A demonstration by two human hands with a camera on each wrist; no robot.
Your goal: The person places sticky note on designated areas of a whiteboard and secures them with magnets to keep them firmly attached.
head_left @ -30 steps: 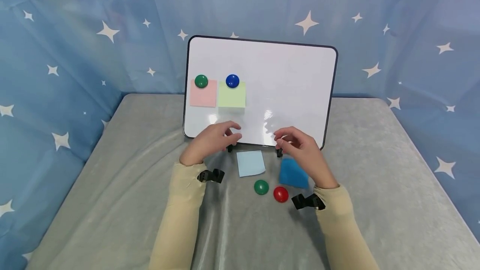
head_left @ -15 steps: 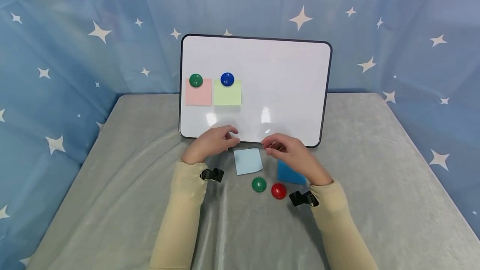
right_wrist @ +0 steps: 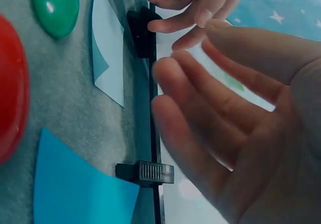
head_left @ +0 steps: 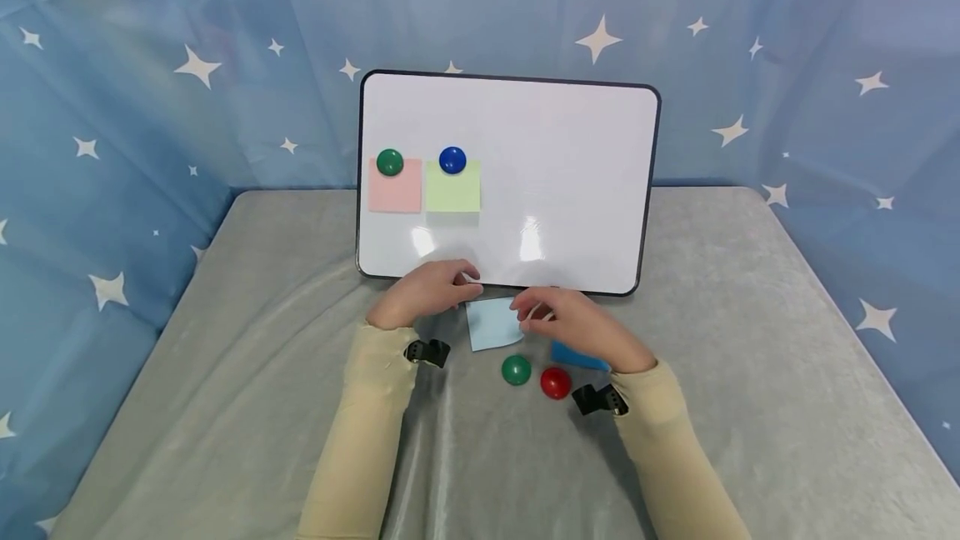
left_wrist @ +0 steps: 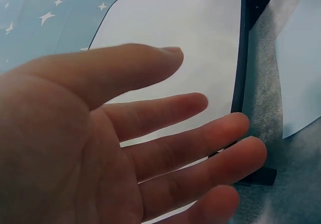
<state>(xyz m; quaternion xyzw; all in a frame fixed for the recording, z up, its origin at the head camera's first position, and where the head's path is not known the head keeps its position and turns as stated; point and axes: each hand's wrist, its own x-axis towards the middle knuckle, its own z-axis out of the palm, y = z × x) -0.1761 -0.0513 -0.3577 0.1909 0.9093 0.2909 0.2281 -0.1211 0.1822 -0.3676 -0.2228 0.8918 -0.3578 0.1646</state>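
A whiteboard [head_left: 570, 182] stands at the back of the table. On it a green magnet [head_left: 389, 162] pins a pink note [head_left: 393, 192], and a blue magnet [head_left: 452, 160] pins a light green note [head_left: 452, 190]. A light blue note [head_left: 489, 326] lies flat in front of the board. My left hand [head_left: 438, 286] hovers open at the note's far left corner, by the board's lower edge [left_wrist: 239, 78]. My right hand [head_left: 551, 317] is open, its fingers over the note's right edge; contact cannot be told. It holds nothing [right_wrist: 210, 108].
A loose green magnet [head_left: 516, 370] and a red magnet [head_left: 555, 382] lie on the grey cloth [head_left: 225, 373] near my right wrist. A dark blue note [head_left: 573, 355] is partly hidden under that hand. The board's black feet [right_wrist: 145, 173] stand beside the notes. Star-patterned blue fabric walls surround the table.
My right hand has slid left from above the dark blue note to the light blue note's right edge. My left hand has hardly moved.
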